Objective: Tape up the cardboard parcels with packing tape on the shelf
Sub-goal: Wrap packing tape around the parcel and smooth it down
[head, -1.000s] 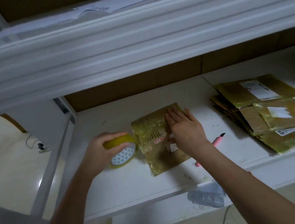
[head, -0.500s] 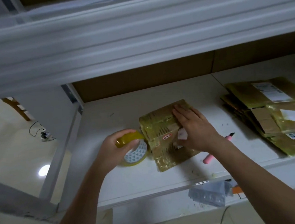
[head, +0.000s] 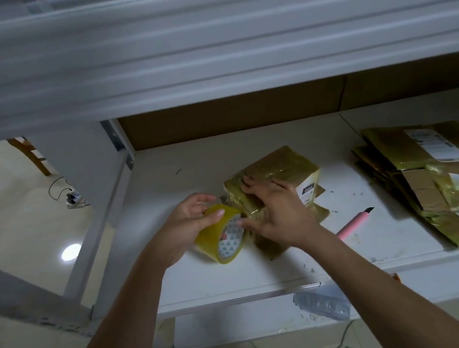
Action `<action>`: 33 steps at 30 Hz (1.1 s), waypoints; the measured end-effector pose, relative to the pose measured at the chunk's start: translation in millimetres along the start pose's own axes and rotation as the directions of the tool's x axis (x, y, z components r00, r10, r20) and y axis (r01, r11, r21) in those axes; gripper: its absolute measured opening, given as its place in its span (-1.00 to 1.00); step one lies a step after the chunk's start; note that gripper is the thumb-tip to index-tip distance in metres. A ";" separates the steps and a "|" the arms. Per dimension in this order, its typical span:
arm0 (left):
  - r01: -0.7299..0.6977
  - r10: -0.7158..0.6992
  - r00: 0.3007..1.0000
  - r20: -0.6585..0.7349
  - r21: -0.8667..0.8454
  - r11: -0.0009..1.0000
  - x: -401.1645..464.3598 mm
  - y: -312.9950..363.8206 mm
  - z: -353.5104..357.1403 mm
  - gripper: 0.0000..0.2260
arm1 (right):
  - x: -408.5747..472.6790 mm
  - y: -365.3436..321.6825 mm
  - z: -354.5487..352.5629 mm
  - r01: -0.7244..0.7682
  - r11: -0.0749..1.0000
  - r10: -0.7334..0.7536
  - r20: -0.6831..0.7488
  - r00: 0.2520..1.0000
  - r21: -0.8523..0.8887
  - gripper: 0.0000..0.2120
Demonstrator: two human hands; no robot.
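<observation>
A small cardboard parcel, wrapped in glossy yellowish tape, stands tilted up on the white shelf. My right hand grips its near left side, fingers spread over the top and thumb low by the tape roll. My left hand holds a roll of yellow packing tape lifted on edge right beside the parcel, thumb over the roll's rim. The strip between roll and parcel is too blurred to make out.
A stack of flat taped parcels with white labels lies at the shelf's right. A pink utility knife lies just right of my right wrist. The upper shelf beam hangs low overhead. A plastic bag sits below the shelf edge.
My right hand has tipped the parcel up from lying flat, showing a white label on its right face. My left hand has raised the tape roll off the shelf, closer to the parcel.
</observation>
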State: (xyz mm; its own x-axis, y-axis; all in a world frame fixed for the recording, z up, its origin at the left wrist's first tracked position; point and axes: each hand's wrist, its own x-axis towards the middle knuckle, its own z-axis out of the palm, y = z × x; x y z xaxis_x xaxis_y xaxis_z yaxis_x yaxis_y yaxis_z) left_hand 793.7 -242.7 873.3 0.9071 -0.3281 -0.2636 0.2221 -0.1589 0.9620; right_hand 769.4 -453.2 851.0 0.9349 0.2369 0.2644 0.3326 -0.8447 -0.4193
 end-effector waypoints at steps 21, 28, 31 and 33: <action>0.170 -0.151 0.967 -0.205 0.076 0.982 2.8 -14.6 41.2 -0.90 | -6.7 31.3 12.5 0.209 0.974 -0.204 -0.062 0.977 0.091 -0.46; 0.170 -0.130 0.952 -0.277 0.124 0.978 0.1 -23.4 40.3 -0.83 | -1.2 32.5 7.3 0.162 0.976 -0.162 -0.016 0.987 0.143 -0.49; 0.151 -0.114 0.953 -0.281 0.114 0.982 -2.6 -19.8 42.0 -0.82 | -2.1 32.2 4.3 0.155 0.972 -0.150 -0.040 0.988 0.176 -0.49; 0.119 -0.089 0.950 -0.300 0.085 0.989 -5.2 -21.6 41.5 -0.87 | -2.9 34.5 2.5 0.150 0.965 -0.142 -0.052 0.989 0.214 -0.50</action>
State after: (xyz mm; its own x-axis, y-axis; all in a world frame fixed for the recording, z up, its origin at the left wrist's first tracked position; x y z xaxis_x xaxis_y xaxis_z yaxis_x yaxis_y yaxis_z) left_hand 769.4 -276.2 850.9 0.9492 -0.0185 -0.3143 0.2973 -0.2758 0.9141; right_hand 778.5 -481.9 833.6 0.8705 0.3293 0.3658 0.4877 -0.6769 -0.5513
